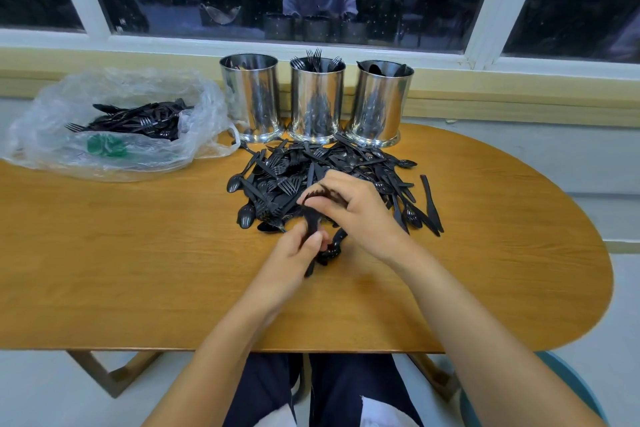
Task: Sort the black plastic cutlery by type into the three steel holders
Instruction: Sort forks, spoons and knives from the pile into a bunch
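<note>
Two hands meet at the pile's near edge. L hand [294, 251] grips the lower end of a bundle of black cutlery [310, 218]; R hand [358, 210] curls its fingers round the upper end, where fork tines show. Blur hides the count. Loose pile [287, 177] of forks, spoons and knives lies just behind on the wooden table [138, 253]. Holders stand in a row at the pile's far edge:
- L holder [251, 97]: contents unclear.
- Ctr holder [316, 100]: forks, tines up.
- R holder [379, 100]: dark pcs, type unclear.

Clear plastic bag [45, 114] w/ more cutlery lies far L.
</note>
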`<control>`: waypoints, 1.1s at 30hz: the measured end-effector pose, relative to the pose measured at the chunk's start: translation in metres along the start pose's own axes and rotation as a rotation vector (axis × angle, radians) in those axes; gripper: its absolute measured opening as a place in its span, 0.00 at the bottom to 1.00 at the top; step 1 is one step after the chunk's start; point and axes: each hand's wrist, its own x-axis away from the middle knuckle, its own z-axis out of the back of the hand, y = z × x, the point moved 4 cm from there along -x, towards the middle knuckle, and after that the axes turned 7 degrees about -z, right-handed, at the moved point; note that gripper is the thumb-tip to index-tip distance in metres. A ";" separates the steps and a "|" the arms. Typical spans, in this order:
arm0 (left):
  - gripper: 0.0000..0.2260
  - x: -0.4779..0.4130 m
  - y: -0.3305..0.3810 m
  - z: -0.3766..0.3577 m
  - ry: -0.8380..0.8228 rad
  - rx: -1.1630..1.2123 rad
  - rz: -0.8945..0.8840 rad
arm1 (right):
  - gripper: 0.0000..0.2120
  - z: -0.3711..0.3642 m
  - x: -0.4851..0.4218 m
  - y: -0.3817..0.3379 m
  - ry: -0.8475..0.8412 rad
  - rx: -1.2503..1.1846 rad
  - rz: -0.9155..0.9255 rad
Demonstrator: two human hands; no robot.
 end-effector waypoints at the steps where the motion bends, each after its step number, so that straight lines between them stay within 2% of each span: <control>1: 0.07 -0.002 0.001 0.001 0.016 0.012 -0.036 | 0.09 -0.001 0.002 -0.003 0.010 0.043 0.076; 3: 0.06 -0.003 0.000 0.000 -0.009 0.024 -0.072 | 0.07 -0.005 0.008 -0.005 0.001 0.064 0.151; 7: 0.07 -0.001 -0.006 -0.006 -0.047 -0.011 -0.085 | 0.08 -0.007 0.015 0.003 -0.021 -0.139 0.054; 12: 0.08 -0.008 0.005 -0.008 -0.020 -0.035 -0.181 | 0.07 -0.003 0.014 -0.006 -0.017 -0.118 0.078; 19: 0.09 -0.006 0.000 -0.014 -0.009 -0.022 -0.167 | 0.09 0.000 0.013 0.000 0.022 -0.098 0.078; 21: 0.08 -0.008 0.001 -0.008 0.083 0.071 -0.110 | 0.10 0.009 0.009 0.000 0.065 -0.201 -0.052; 23: 0.10 -0.010 -0.001 -0.001 0.166 0.201 0.009 | 0.07 0.022 0.004 0.005 0.128 -0.370 -0.238; 26: 0.13 -0.009 0.000 0.003 0.165 0.341 0.097 | 0.17 0.028 0.000 0.009 0.029 -0.829 -0.445; 28: 0.14 -0.009 0.006 0.000 0.128 0.387 0.099 | 0.19 0.026 0.000 0.010 -0.043 -0.963 -0.511; 30: 0.15 -0.007 0.010 -0.007 0.062 0.408 0.101 | 0.20 0.021 -0.001 0.014 -0.070 -0.851 -0.532; 33: 0.14 -0.004 0.017 -0.020 -0.031 0.415 0.120 | 0.21 0.016 -0.002 0.010 0.003 -0.516 -0.475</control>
